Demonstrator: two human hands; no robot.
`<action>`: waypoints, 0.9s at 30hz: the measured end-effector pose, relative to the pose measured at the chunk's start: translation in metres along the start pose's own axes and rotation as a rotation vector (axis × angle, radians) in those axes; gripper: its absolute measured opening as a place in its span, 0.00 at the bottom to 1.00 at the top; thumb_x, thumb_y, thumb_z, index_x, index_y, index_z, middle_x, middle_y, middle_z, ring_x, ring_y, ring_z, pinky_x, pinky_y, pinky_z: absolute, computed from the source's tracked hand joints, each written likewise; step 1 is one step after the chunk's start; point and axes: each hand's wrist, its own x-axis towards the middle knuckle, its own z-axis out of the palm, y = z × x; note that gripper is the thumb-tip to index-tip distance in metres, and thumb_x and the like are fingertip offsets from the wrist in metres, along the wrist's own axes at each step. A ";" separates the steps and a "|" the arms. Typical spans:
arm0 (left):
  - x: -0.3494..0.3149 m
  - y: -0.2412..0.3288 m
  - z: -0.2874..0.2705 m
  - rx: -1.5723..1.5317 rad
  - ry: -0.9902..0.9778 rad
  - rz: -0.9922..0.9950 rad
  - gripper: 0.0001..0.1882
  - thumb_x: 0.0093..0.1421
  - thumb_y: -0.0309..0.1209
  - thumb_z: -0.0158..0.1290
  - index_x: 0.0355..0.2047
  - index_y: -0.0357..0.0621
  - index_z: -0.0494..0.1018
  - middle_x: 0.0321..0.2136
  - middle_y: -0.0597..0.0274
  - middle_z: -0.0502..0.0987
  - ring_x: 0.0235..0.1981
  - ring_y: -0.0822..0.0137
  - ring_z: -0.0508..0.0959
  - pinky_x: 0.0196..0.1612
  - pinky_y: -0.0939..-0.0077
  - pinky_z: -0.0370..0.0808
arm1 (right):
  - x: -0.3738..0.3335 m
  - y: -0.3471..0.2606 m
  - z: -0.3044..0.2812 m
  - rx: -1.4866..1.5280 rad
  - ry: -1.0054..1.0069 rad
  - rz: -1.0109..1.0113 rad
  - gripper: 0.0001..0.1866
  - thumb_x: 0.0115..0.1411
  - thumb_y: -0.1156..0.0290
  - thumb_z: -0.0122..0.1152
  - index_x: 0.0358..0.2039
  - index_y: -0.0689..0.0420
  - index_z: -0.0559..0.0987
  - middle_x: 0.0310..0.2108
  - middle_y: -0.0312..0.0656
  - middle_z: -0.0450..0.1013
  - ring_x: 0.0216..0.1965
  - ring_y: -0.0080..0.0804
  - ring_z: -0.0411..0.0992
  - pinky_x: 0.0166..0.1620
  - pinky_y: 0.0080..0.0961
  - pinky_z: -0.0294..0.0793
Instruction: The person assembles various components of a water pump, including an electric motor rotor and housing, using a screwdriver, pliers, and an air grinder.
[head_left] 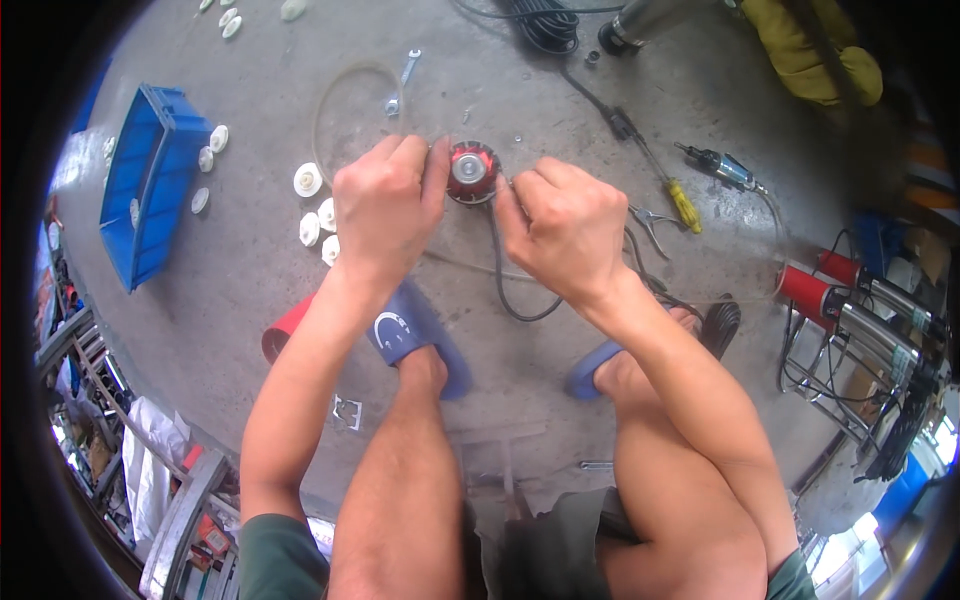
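Note:
Between my two hands stands a round red part (471, 172) with a black notched edge and a silver metal centre, seen from above. A black cable (500, 262) runs down from it and curves right. My left hand (392, 205) is closed at its left side, thumb stretched along the red part's edge. On the opposite side my right hand (565, 222) is also closed, its thumb and forefinger close to the rim. Both hands' fingers curl under, so anything inside them is hidden. White discs (308, 180) lie on the floor beside my left hand.
A blue bin (150, 190) stands at the left. A wrench (410, 68) lies beyond my hands. On the right are pliers (650, 228), a yellow-handled screwdriver (683, 205), an air tool (722, 165) and red-ended metal cylinders (808, 296). A red tube (285, 330) lies by my left foot.

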 end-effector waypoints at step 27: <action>0.029 -0.045 -0.043 -0.053 -0.319 0.433 0.16 0.60 0.36 0.67 0.40 0.39 0.75 0.31 0.55 0.78 0.37 0.54 0.82 0.35 0.62 0.79 | -0.024 0.249 0.025 -0.440 -0.308 0.203 0.25 0.66 0.65 0.63 0.62 0.58 0.72 0.55 0.54 0.74 0.54 0.56 0.75 0.51 0.49 0.79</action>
